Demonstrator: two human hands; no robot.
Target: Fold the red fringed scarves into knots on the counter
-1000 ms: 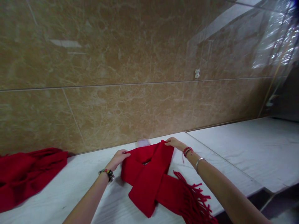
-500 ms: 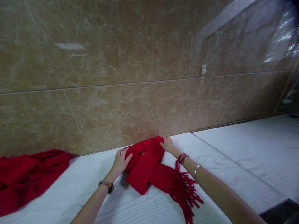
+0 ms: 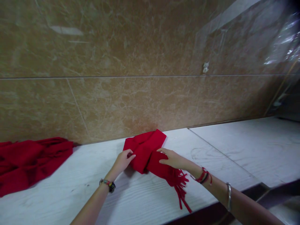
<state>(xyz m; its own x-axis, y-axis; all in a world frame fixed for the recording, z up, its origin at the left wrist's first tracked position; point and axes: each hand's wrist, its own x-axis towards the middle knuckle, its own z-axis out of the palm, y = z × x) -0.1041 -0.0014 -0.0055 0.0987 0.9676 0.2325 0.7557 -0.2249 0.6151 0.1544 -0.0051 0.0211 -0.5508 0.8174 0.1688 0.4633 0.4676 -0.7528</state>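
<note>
Glossy brown marbled tile forms the wall behind a white, wood-grained worktop, whose back edge meets the tile and whose front edge slants through the lower right. Near the middle of the back edge lies a red scarf, folded over itself, with one flat upper corner beside the wall and a fringe trailing to the right, down to about the front edge. Two bare hands come in from below. At the scarf's left side is the person's left hand, thumb and fingers curled close together against the cloth; whether its grip has fabric pinched cannot be told. Over the fringed end is the right hand, its grip loose, with thumb and forefinger spread apart above the red fabric. On the left wrist is a beaded bracelet; on the right arm, a red cord bracelet and a silver bangle. Toward the worktop's left end, well apart from the scarf, lies a rumpled red cloth. One small white figure shows on the wall at right.
</note>
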